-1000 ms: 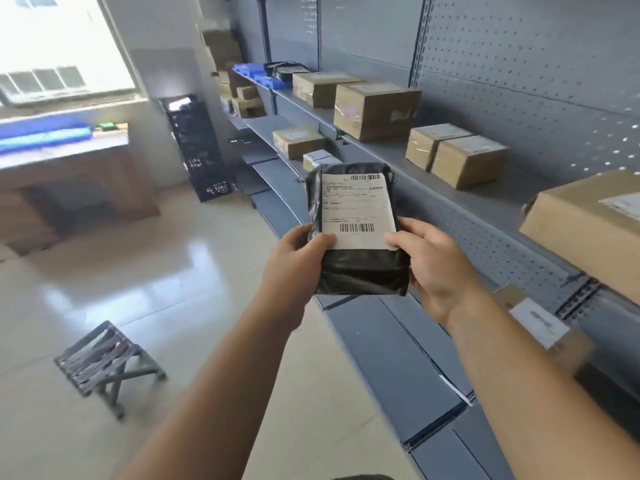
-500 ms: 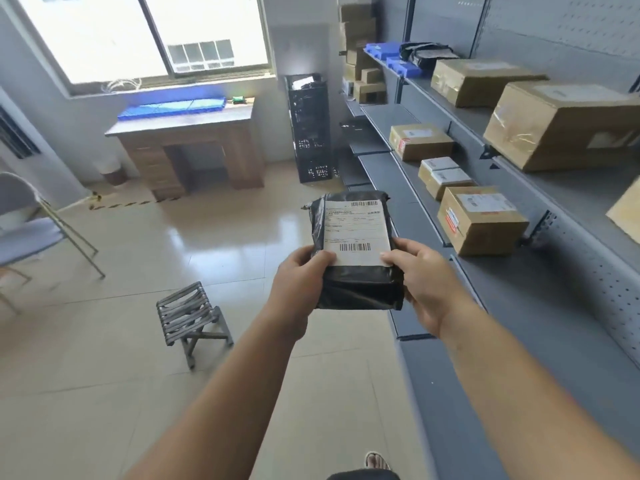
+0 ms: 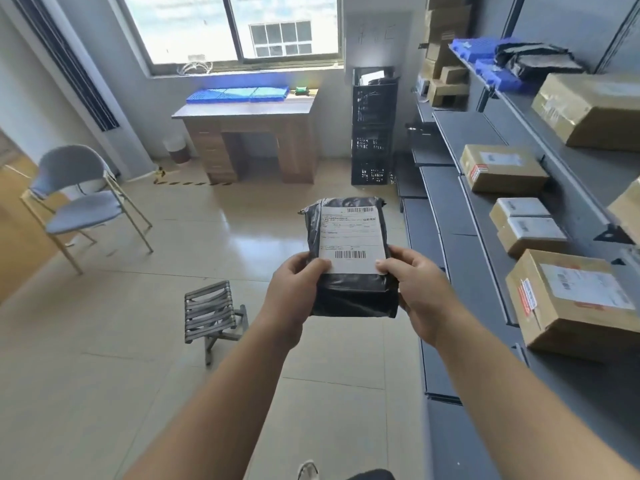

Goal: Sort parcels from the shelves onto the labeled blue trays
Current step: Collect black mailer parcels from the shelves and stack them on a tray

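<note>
Head view: the black parcel (image 3: 349, 297) is being pinched at its lower corners by the left hand (image 3: 294, 289) and the right hand (image 3: 419, 292), label upward.
Thumbs are being pressed on the label, fingers curled beneath. By judgement, the address is being checked; level carriage to the blue trays (image 3: 239, 94), far ahead of the hands, is being advised. The stool (image 3: 211, 313) below the left hand and the shelf edge (image 3: 446, 209) beside the right hand are being flagged.

No wording can be read: the white shipping label (image 3: 351, 237) on the black parcel (image 3: 353, 296) carries two barcodes and print too small to make out, and the labels and red stickers on the cardboard boxes (image 3: 571, 327) are blurred.
</note>
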Demonstrator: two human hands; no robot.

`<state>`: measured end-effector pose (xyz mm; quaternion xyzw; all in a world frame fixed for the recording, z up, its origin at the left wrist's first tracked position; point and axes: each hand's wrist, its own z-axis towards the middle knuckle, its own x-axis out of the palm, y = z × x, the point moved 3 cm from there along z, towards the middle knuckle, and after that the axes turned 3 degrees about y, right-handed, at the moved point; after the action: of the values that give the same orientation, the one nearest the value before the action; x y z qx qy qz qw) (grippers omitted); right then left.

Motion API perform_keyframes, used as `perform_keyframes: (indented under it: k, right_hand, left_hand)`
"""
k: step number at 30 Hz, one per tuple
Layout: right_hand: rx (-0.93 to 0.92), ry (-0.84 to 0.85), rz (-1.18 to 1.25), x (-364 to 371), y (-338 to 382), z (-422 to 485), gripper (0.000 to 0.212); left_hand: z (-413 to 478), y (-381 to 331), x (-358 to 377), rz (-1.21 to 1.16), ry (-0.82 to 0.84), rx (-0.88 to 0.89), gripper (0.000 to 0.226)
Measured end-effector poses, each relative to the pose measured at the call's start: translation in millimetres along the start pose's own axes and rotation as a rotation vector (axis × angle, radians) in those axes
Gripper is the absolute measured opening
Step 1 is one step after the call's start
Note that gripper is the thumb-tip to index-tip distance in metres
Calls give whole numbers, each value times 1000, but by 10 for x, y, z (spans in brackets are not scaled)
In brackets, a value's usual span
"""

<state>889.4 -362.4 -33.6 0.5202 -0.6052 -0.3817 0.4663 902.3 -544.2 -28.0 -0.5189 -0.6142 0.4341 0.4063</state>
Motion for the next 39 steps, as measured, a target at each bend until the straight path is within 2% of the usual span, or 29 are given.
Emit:
perform_keyframes:
  k: [8, 23, 32, 39]
  right_hand:
    - [-3, 19, -12, 191, 270, 1341, 29]
    - [-28, -125, 30, 89, 1088, 3640, 27]
    - [-88, -101, -8, -374, 1570, 5289, 25]
    - [-122, -28, -34, -551, 2125, 6444, 22]
  left_hand:
    - [1354, -310, -5, -31, 20, 21, 19]
    - [3859, -1145, 529, -39, 190, -20, 11]
    - [5367, -1564, 1236, -30, 150, 32, 11]
    - [6336, -2059, 1606, -59, 50, 93, 13]
